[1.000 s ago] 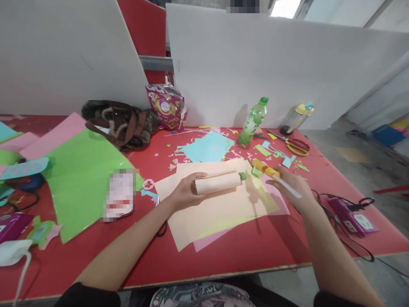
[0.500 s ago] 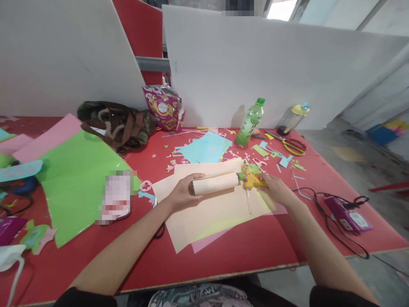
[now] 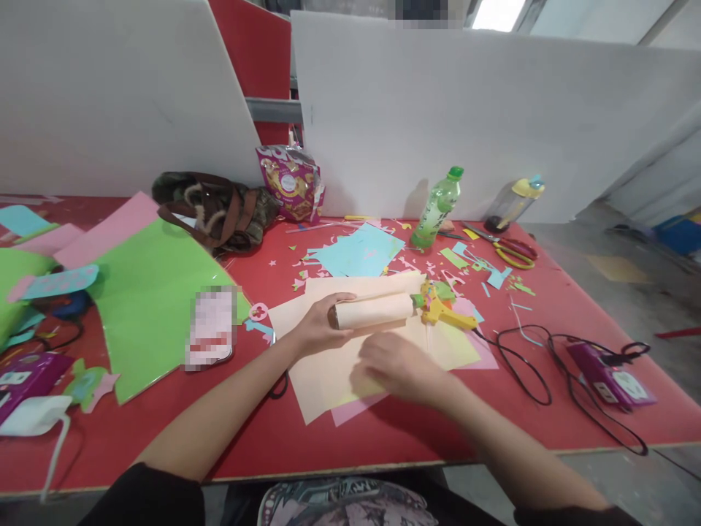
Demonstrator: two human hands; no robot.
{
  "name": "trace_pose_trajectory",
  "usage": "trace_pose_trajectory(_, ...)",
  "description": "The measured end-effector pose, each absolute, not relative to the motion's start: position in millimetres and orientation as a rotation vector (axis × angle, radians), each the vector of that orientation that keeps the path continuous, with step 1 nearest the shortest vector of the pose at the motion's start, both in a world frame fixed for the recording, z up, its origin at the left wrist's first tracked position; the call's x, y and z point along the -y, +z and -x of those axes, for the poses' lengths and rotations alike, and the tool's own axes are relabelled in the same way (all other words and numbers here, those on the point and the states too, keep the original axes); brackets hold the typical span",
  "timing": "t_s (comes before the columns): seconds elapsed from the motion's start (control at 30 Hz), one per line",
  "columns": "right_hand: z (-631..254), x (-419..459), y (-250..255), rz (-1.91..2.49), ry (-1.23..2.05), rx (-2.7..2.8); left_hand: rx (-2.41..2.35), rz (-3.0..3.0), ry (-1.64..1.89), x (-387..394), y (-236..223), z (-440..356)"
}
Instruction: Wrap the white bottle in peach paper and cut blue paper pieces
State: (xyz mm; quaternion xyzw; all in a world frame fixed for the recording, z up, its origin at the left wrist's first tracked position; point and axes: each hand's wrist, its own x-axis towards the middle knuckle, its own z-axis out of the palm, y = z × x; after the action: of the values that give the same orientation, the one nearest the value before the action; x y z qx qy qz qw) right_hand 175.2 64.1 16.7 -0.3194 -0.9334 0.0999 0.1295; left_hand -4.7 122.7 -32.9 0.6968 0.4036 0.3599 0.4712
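Note:
My left hand [image 3: 324,321] is wrapped round the left end of a bottle [image 3: 374,313] lying on its side and rolled in cream paper. A green cap [image 3: 418,300] shows at its right end, and the paper's upper edge stands loose. Just below the roll, over the cream sheets [image 3: 313,385], my right hand [image 3: 397,365] is smeared by motion; its fingers look bent, but their grip is unclear. A yellow glue gun [image 3: 449,315] lies to the right of the cap, apart from both hands, its cord trailing right.
Purple power strips [image 3: 610,380] lie at right and far left. Scissors [image 3: 512,250], a green drink bottle [image 3: 438,208] and paper scraps stand or lie behind the work. A phone [image 3: 212,326] rests on a green sheet [image 3: 147,307]; a bag [image 3: 219,212] and snack packet [image 3: 293,183] sit at back left.
My right hand has let go of the glue gun and moved left, to just below the paper-wrapped bottle. The glue gun now lies on the table. My left hand keeps its hold.

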Motion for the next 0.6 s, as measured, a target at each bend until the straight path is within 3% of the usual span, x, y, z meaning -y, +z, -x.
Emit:
trace_pose_trajectory(0.17, -100.4, -40.1, 6.3, 0.533, 0.301, 2.896, -0.995, -1.737, 0.888, -126.6, -30.7, 5.7)
trace_pose_trajectory(0.6, -61.8, -37.0, -17.2, 0.834, 0.21, 2.852, -0.96, -1.697, 0.878, -129.7, -37.2, 5.3)
